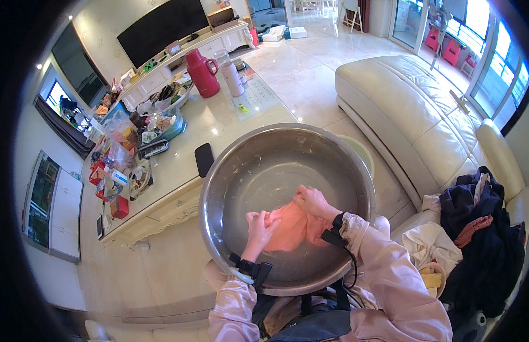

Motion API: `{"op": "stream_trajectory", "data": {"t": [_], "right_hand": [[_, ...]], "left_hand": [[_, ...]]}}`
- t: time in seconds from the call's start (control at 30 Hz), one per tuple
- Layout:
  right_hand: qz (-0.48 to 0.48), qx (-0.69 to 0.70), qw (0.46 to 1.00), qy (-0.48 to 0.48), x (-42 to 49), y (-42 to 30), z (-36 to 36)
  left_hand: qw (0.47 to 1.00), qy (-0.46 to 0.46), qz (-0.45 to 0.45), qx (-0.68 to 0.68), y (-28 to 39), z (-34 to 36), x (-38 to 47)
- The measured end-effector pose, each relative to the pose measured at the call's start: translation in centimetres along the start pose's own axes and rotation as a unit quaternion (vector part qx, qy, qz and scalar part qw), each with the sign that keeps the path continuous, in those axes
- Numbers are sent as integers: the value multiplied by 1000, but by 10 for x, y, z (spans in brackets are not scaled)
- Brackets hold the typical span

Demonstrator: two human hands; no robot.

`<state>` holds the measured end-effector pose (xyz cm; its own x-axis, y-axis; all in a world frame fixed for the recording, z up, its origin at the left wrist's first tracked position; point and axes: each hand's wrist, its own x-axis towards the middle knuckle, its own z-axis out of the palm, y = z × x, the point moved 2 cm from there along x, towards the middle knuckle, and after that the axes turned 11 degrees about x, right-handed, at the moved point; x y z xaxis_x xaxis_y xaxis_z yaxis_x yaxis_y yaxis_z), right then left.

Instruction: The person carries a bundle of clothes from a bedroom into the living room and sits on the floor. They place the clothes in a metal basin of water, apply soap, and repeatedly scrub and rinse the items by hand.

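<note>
A large stainless steel basin (285, 282) with shallow water in it stands directly before me. Inside it, an orange cloth (285, 233) is stretched between my two hands, its lower part lying in the water. My left hand (260, 231) pinches the cloth's left edge between thumb and fingers. At the cloth's upper right edge, my right hand (313, 201) is closed around a bunched fold. Both wrists wear black straps with small devices. What kind of cloth it is cannot be told.
A coffee table (181, 171) to the left bears a black phone (203, 160), a red thermos jug (202, 75), a white bottle (232, 79) and clutter. A cream leather sofa (401, 107) stands right, with dark clothes (478, 248) piled nearby. A pale green basin (359, 154) sits partly behind the steel one.
</note>
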<state>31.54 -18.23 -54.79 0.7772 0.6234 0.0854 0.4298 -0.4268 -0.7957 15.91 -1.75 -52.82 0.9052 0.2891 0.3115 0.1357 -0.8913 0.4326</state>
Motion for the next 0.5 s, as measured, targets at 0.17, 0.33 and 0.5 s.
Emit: {"op": "stream_trajectory", "data": {"t": [0.17,0.33,0.5], "right_hand": [[-57,-152,967,-198,-16,1,-3],[-38,-228,940,-249,-30,-15,-3],[-236,-95,951,-178,-18,-48,-4]], "left_hand": [[979,-178,-31,90,1,1,-20],[954,-259,-75,129,-3,-18,-16],[984,-143,-31,-103,29,-42,9]]}}
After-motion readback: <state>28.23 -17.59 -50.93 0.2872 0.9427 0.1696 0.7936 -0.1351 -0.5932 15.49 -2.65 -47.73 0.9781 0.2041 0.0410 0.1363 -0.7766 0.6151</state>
